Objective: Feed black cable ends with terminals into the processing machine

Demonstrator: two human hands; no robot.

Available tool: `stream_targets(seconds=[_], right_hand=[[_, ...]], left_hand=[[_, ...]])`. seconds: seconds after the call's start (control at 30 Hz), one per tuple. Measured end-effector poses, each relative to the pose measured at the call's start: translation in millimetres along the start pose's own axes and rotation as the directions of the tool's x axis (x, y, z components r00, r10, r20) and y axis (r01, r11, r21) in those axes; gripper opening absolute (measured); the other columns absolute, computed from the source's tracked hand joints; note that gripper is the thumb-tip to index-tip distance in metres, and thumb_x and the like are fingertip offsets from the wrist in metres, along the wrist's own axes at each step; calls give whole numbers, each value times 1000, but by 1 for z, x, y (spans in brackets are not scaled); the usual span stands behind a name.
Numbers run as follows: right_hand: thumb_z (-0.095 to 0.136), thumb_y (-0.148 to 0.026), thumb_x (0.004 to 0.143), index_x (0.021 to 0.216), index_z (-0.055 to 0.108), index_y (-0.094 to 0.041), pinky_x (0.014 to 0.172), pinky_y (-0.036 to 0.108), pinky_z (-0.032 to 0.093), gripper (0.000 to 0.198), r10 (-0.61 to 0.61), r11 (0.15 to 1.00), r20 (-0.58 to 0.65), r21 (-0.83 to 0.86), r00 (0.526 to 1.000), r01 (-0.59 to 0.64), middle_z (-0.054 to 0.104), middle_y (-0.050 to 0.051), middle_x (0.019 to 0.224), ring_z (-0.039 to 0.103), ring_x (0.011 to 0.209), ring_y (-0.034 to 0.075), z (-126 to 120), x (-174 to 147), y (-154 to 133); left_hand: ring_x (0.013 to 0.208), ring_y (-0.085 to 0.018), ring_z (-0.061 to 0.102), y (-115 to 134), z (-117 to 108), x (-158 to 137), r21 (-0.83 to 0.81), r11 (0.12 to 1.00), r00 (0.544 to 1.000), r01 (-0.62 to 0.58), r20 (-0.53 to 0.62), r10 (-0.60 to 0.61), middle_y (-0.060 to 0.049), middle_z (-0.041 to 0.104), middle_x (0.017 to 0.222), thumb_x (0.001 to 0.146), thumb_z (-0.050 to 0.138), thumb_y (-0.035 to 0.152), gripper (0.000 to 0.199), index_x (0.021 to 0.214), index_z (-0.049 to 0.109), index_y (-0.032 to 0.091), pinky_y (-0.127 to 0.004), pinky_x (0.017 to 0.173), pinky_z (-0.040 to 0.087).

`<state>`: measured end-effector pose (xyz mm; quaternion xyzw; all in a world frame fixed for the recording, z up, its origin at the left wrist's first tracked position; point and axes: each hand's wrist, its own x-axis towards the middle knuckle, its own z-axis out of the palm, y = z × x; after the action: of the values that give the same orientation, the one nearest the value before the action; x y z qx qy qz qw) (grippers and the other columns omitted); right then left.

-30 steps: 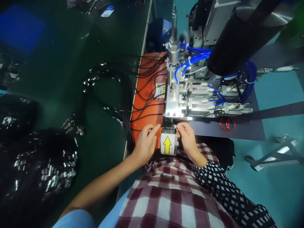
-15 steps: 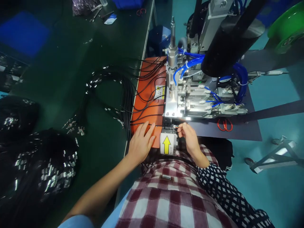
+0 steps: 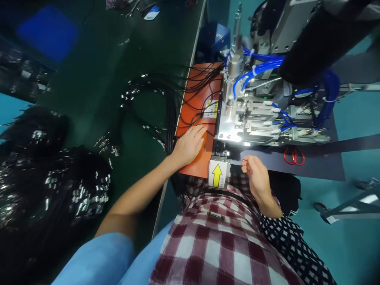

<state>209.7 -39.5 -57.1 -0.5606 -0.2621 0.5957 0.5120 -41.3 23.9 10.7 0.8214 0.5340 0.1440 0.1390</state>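
My left hand [image 3: 189, 145] lies over the orange plate [image 3: 194, 170], fingers stretched and close together, on or just above several thin black cables [image 3: 192, 113]. Whether it grips a cable is hidden. My right hand [image 3: 257, 176] is in the air to the right of the white block with a yellow arrow [image 3: 219, 174]. Its fingers are curled together, and what they hold, if anything, cannot be seen. The cables run from a bundle at the left to the edge of the metal machine [image 3: 228, 122].
Red-handled scissors [image 3: 293, 156] lie on the dark base plate. Blue air tubes [image 3: 264, 65] and a black cylinder [image 3: 314, 47] are above the machine. Heaps of black cables with shiny ends [image 3: 80, 194] cover the left of the dark green table [image 3: 97, 79].
My left hand has moved up the orange plate, farther from my body, and its fingers have drawn together. My right hand has pulled right, away from the block. The whole view has shifted.
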Motion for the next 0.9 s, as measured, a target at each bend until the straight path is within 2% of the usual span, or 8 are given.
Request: stream_targets(seconds=[0.1,0.2,0.27,0.37,0.47,0.63,0.77,0.9], right_hand=[[66,-45,84,81,63,-19,56,23,37,27,-6,1000,-4,-20,1000,6,54,-2,70,45,58,9,-6,-6,-7],[68,-43,83,80,63,-19,54,22,36,25,8,1000,-17,-28,1000,-9,54,-2,71,44,59,9,-15,-11,-14],[68,-42,83,79,62,-19,54,22,36,24,11,999,-23,-32,1000,-12,53,-2,71,44,59,9,-18,-14,-18],[67,-41,84,79,62,-20,54,21,36,22,2,999,-7,-38,1000,-3,53,-2,71,44,59,9,-17,-16,-23],[64,-39,87,79,62,-21,55,21,37,20,-32,997,21,-69,999,34,53,-2,70,45,60,9,-13,-21,-27],[62,-34,89,91,66,-23,58,23,42,12,-112,974,184,-176,976,145,60,-2,75,50,60,10,-3,-36,-33],[60,-31,90,108,66,-24,63,27,49,20,-79,980,336,-145,939,134,68,2,87,59,67,13,6,-48,-39],[64,-29,88,104,66,-24,68,28,52,17,-121,973,304,-153,945,174,68,2,85,62,70,14,8,-53,-41]], left_hand=[[111,-19,57,-3,-32,-12,-210,964,980,-163,74,182,-11,59,118,98,37,19,27,113,59,16,-33,98,47],[88,-19,59,4,-53,-49,-143,900,772,-413,468,429,-7,62,92,93,49,16,17,87,65,20,-30,81,48],[93,-22,58,8,-56,-70,75,865,770,-496,499,398,-9,62,93,86,55,7,18,76,65,18,-34,85,46],[88,-22,58,7,-56,-81,113,818,738,-564,514,437,-8,62,84,84,57,4,22,67,63,17,-34,83,46],[80,-19,61,3,-61,-71,23,854,771,-519,443,457,-6,65,80,92,49,11,22,83,68,19,-32,78,48],[92,-16,66,8,-58,-52,-175,938,952,-300,10,306,-6,71,97,96,51,19,19,107,66,18,-28,83,52],[86,-16,67,18,-33,-44,-151,950,956,-273,-156,250,-6,72,93,94,53,20,16,102,67,18,-29,79,52],[82,-20,65,33,-16,-38,32,953,947,-303,-101,304,-7,71,88,93,49,20,18,97,66,17,-34,75,48]])
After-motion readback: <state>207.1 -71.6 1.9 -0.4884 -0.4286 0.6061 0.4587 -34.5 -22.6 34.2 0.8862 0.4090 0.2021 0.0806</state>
